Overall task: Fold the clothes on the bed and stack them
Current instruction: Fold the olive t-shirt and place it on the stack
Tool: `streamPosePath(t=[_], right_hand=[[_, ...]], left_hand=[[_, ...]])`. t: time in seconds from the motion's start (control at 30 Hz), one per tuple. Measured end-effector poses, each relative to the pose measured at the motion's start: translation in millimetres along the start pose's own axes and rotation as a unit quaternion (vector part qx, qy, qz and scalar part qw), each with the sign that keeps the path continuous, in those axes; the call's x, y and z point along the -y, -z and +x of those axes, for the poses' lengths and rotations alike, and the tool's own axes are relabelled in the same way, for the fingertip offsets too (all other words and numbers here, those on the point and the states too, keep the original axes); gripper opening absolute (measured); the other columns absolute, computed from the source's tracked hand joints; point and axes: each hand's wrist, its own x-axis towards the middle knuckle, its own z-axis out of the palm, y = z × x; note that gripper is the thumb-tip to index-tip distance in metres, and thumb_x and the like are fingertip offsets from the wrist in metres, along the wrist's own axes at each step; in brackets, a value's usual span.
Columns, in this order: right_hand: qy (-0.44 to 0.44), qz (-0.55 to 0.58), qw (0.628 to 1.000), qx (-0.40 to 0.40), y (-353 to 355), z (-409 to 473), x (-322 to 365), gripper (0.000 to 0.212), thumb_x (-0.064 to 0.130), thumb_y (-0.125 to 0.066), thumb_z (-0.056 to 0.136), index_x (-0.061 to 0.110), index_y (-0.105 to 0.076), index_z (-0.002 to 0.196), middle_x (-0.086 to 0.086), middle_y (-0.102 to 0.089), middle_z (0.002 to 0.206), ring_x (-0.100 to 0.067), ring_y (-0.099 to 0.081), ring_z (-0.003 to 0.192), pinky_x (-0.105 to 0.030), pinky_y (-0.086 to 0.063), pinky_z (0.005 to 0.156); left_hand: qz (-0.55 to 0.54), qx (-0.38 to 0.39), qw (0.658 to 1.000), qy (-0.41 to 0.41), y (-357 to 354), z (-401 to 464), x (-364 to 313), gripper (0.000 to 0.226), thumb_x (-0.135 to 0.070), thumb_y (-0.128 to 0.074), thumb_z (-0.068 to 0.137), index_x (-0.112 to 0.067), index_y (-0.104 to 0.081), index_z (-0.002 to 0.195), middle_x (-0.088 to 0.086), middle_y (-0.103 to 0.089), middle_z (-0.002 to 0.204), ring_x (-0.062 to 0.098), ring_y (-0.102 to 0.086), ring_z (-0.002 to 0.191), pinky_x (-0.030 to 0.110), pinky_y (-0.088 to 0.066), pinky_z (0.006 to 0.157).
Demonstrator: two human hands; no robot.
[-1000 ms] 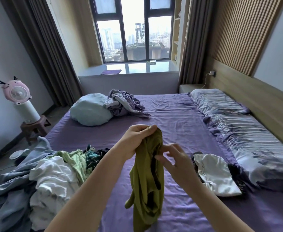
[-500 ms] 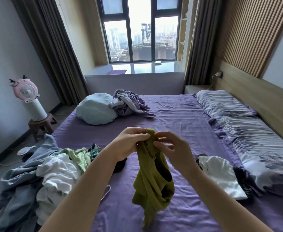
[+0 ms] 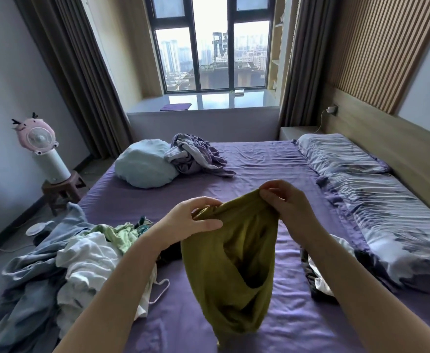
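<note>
1. The left hand (image 3: pixel 196 220) and right hand (image 3: pixel 289 207) each have fingers clamped on the olive garment's (image 3: pixel 231 271) top edge.
2. The garment hangs above the purple bed (image 3: pixel 259 174), between unfolded clothes (image 3: pixel 81 256).

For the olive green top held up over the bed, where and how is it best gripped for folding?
Probably by its upper edge, pinched from above at two spread points, as the left hand and right hand hold the green top now: it hangs limp and bunched, so gravity would straighten the cloth below.
</note>
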Motion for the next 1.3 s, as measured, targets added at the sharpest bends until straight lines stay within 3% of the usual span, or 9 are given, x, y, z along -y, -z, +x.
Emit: streamPosePath(t=[0.13,0.27,0.4,0.53,0.73,0.9,1.0,1.13,1.3], right_hand=[[-0.030,0.059,0.998,0.015,-2,8,8,0.017,0.006,-0.064,0.087,0.020,-0.069,0.080,0.000,-0.067,0.075,-0.015,-0.061,0.074,-0.025,-0.050,0.065],[-0.012,-0.020,0.998,0.056,1,14,14,0.015,0.010,-0.064,0.088,0.023,-0.066,0.082,0.004,-0.064,0.071,-0.009,-0.056,0.066,-0.023,-0.045,0.060],[0.011,-0.093,0.993,0.072,7,16,20,0.015,0.011,-0.063,0.089,0.025,-0.064,0.084,0.000,-0.063,0.073,-0.008,-0.053,0.065,-0.019,-0.040,0.057],[0.009,-0.072,0.994,0.078,11,16,22,0.010,0.016,-0.066,0.088,0.026,-0.064,0.087,-0.001,-0.062,0.069,-0.008,-0.049,0.060,-0.016,-0.037,0.053],[-0.043,0.011,0.977,0.209,3,-13,-17,0.045,-0.002,-0.069,0.073,0.013,-0.053,0.112,0.006,-0.073,0.079,-0.006,-0.067,0.071,-0.021,-0.052,0.069],[-0.033,-0.114,0.990,0.074,9,-21,-48,0.028,-0.001,-0.064,0.086,0.026,-0.068,0.080,0.011,-0.069,0.071,-0.005,-0.063,0.071,-0.036,-0.053,0.075],[-0.039,-0.094,0.995,0.026,13,-12,-38,0.023,0.003,-0.056,0.092,0.025,-0.061,0.085,0.003,-0.067,0.072,-0.008,-0.065,0.068,-0.039,-0.056,0.071],[-0.039,-0.033,0.997,0.052,5,3,-9,0.017,0.007,-0.051,0.096,0.021,-0.056,0.088,-0.002,-0.065,0.067,-0.016,-0.066,0.059,-0.034,-0.058,0.061],[-0.049,0.043,0.994,0.085,-15,14,23,0.008,0.004,-0.057,0.092,0.008,-0.060,0.086,-0.007,-0.068,0.061,-0.023,-0.068,0.055,-0.032,-0.057,0.051]], left_hand=[[0.161,-0.028,0.984,-0.071,-2,-1,-3,0.017,-0.026,-0.082,0.072,-0.021,-0.068,0.081,-0.001,-0.050,0.110,0.007,-0.052,0.094,0.011,-0.040,0.083],[0.048,-0.105,0.985,-0.127,-6,0,-14,0.019,-0.005,-0.078,0.074,-0.005,-0.060,0.069,0.003,-0.057,0.117,0.005,-0.056,0.098,0.017,-0.045,0.085],[-0.032,-0.078,0.989,-0.120,-7,7,-27,0.027,0.007,-0.072,0.078,-0.010,-0.056,0.091,0.006,-0.065,0.103,0.013,-0.060,0.084,0.020,-0.051,0.075],[0.149,-0.087,0.975,-0.139,-7,18,-33,0.018,-0.014,-0.073,0.082,-0.007,-0.070,0.098,0.009,-0.066,0.089,0.016,-0.059,0.081,0.025,-0.045,0.076],[0.056,-0.191,0.970,-0.137,-5,37,-61,0.033,-0.042,-0.065,0.086,-0.024,-0.063,0.058,-0.016,-0.051,0.051,-0.004,-0.044,0.049,0.007,-0.034,0.050],[0.045,-0.249,0.959,-0.130,10,43,-62,0.030,-0.043,-0.064,0.087,-0.020,-0.068,0.069,-0.011,-0.057,0.058,-0.004,-0.048,0.056,0.013,-0.039,0.058],[0.085,-0.264,0.955,-0.101,25,39,-49,0.037,-0.045,-0.064,0.086,-0.011,-0.066,0.072,0.007,-0.060,0.068,0.013,-0.052,0.066,0.026,-0.039,0.064],[0.210,-0.182,0.956,-0.095,26,24,-30,0.023,-0.048,-0.071,0.078,-0.030,-0.068,0.093,-0.008,-0.066,0.087,0.004,-0.059,0.076,0.027,-0.049,0.074],[0.170,-0.054,0.983,-0.043,-27,7,-11,0.082,-0.073,-0.075,0.053,-0.045,-0.048,0.125,-0.021,-0.062,0.104,-0.012,-0.057,0.082,0.024,-0.048,0.077]])
